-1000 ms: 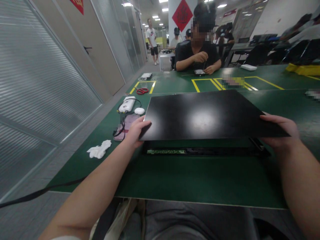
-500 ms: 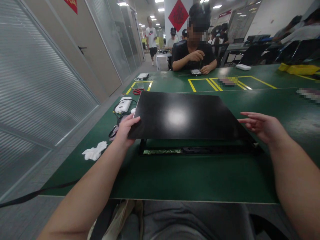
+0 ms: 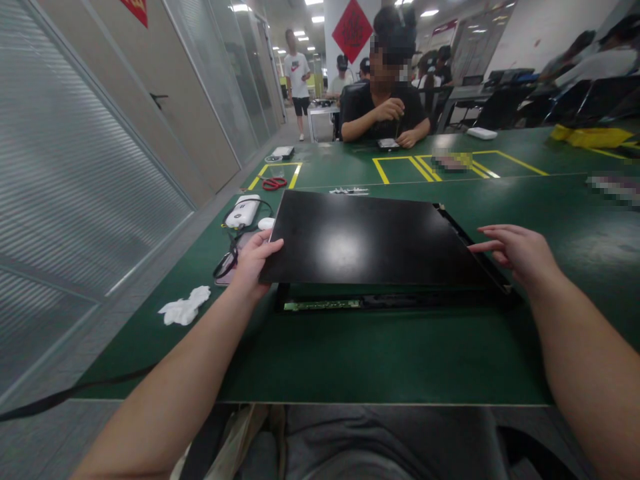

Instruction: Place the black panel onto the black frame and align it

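A thin black screen panel point(image 3: 360, 240) is tilted above a black frame point(image 3: 425, 300), its left side raised. My left hand point(image 3: 256, 260) grips the panel's left edge, thumb on top. My right hand point(image 3: 525, 253) is at the panel's right edge with its fingers apart; one fingertip is at or near the edge, and I cannot tell if it touches. Along the frame's near side runs a green circuit board strip point(image 3: 323, 305). The frame's right side shows beyond the panel; most of its inside is hidden underneath.
On the left of the green table point(image 3: 375, 367) lie crumpled tissue point(image 3: 185, 307), a white device with a cable point(image 3: 243, 211) and red scissors point(image 3: 275, 183). Small pale pieces point(image 3: 349, 191) lie behind the panel. Across the table a person point(image 3: 385, 100) works on a small device point(image 3: 387, 144).
The panel has come down and nearer, its right side now closer to the frame. More of the frame's right side and the pale pieces behind show. My right hand has moved slightly left.
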{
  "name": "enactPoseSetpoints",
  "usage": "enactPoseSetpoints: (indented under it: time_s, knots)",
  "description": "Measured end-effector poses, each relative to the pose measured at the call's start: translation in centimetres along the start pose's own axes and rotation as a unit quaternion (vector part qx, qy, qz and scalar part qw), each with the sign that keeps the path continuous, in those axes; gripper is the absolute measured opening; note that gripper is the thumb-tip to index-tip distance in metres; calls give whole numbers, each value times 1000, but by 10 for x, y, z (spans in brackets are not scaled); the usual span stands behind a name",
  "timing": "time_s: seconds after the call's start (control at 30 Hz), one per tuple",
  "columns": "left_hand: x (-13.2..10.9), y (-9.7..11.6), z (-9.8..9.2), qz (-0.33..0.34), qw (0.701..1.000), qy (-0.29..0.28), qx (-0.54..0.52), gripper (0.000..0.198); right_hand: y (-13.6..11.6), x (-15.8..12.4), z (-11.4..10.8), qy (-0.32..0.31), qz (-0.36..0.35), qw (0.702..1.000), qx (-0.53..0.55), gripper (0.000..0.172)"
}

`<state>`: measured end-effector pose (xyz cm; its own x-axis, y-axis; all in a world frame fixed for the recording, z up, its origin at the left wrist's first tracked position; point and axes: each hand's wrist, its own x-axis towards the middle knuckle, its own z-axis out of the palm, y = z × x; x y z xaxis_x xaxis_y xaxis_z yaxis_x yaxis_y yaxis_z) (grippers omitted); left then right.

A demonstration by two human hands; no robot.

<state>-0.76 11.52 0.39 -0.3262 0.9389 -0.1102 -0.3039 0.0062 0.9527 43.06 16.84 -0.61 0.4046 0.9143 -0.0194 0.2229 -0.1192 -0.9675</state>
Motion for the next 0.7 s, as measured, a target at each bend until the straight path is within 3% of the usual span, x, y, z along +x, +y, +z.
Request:
enactPoseSetpoints:
  time_s: [0.33, 0.7]
  knots:
    - [1, -9, 4, -31, 999, 11, 32, 39, -7, -6, 2, 33, 17, 999, -39, 7]
    - [2, -14, 7, -54, 997, 4, 52, 41, -1, -3, -3, 57, 19, 993, -104, 20]
